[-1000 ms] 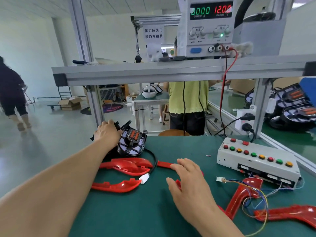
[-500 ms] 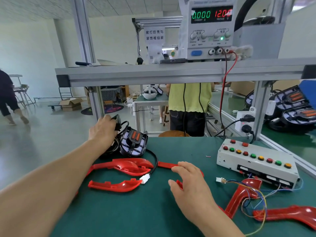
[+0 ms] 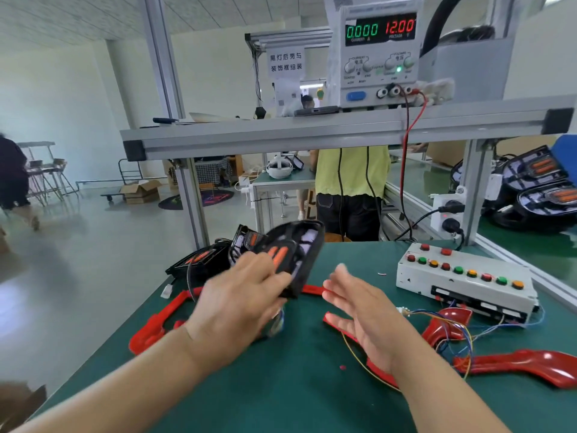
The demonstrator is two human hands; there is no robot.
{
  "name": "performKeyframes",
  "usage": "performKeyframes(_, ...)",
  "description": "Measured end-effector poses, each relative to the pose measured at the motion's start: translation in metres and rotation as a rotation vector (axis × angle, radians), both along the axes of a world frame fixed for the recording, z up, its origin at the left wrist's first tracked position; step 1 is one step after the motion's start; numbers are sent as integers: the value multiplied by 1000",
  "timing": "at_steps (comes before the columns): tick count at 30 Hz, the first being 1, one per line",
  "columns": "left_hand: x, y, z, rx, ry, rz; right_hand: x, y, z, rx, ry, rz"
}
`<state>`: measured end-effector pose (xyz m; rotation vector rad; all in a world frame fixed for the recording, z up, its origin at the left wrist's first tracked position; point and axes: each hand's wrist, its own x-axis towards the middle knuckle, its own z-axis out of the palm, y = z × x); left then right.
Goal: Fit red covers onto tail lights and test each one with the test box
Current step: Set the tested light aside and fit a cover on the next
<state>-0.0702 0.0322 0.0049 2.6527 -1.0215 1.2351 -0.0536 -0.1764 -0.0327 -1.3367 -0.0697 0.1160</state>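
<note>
The left hand (image 3: 237,307) grips a black tail light (image 3: 293,254) by its near edge, fingers curled round it, and holds it tilted in the air above the middle of the desk (image 3: 281,385). Motion blur hides exactly how the fingertips sit. The right hand (image 3: 365,310) hovers just beside it with its fingers straight and spread, holding nothing, over a red cover (image 3: 335,321) that lies flat on the desk. The step in hand looks like bringing the light in to meet that cover. To do it well, the right hand should take the housing's free side so both hands steady it. The light should then be turned until its outline matches the cover's curve, and pressed evenly along the rim rather than at one end. The trailing lead should stay out of the seam. The test box (image 3: 462,282) sits toward the desk's far right corner, its loose plug (image 3: 406,311) near the right hand, ready for checking afterwards. More tail lights (image 3: 199,260) wait at the far left edge.
</note>
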Motion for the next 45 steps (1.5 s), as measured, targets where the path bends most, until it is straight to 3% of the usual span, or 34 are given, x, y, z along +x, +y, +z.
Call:
performKeyframes(6,-28,-18,-35,100,53,-355,15,-59,1,275,166,-45)
performKeyframes(10,-34,-18,-49,107,85,-449,13,-84,-10,144,264,112)
performKeyframes(15,-26,-15,-53,-15,218,-407,11,-90,-17,74,297,74)
performKeyframes(18,-12,-11,-50,-221,327,-369,10,-88,-18,3,299,54)
performKeyframes(21,21,-8,-39,-534,495,-42,10,-87,-20,-16,290,47)
performKeyframes(22,34,-5,-35,-542,581,116,10,-87,-20,-12,287,51)
performKeyframes(25,65,9,-24,-281,686,518,11,-87,-21,14,271,86)
performKeyframes(28,74,26,-19,-268,656,669,11,-89,-21,23,265,118)
performKeyframes(33,72,14,-23,-323,719,493,12,-90,-20,3,203,183)
performKeyframes(39,122,-51,-39,100,831,343,6,-84,-19,-4,178,230)
performKeyframes(45,153,-62,-59,188,907,305,4,-86,-17,-9,170,239)
